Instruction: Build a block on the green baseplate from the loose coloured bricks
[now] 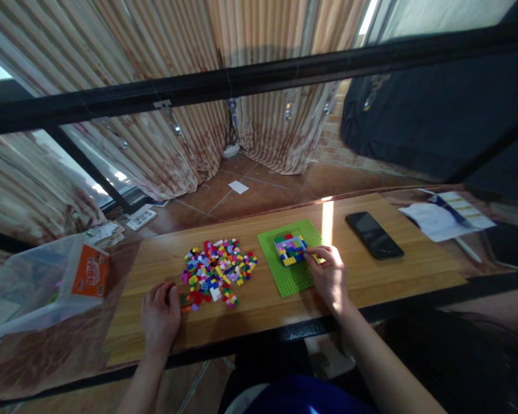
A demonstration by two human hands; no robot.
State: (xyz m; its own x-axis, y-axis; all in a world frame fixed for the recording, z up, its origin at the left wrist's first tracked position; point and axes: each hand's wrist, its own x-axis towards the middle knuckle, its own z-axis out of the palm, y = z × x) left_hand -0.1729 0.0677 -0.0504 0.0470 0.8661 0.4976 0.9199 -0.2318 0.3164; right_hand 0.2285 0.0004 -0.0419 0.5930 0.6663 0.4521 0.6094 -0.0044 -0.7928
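Observation:
A green baseplate (300, 276) lies on the wooden table (263, 310), with a small block of built-up coloured bricks (290, 248) on it. My right hand (328, 275) rests on the plate's right side, fingers pinched against the block's right edge; whether a brick is between them is too small to see. A loose pile of small coloured bricks (218, 270) lies left of the plate. My left hand (159, 313) lies on the table at the pile's near left corner, fingers curled, tips touching the nearest bricks.
A black phone (373, 234) lies right of the plate. Papers (446, 215) and a dark tablet (509, 244) sit at the far right. A clear plastic bag with an orange box (90, 270) lies off the table's left end. A black bar (259, 80) crosses above.

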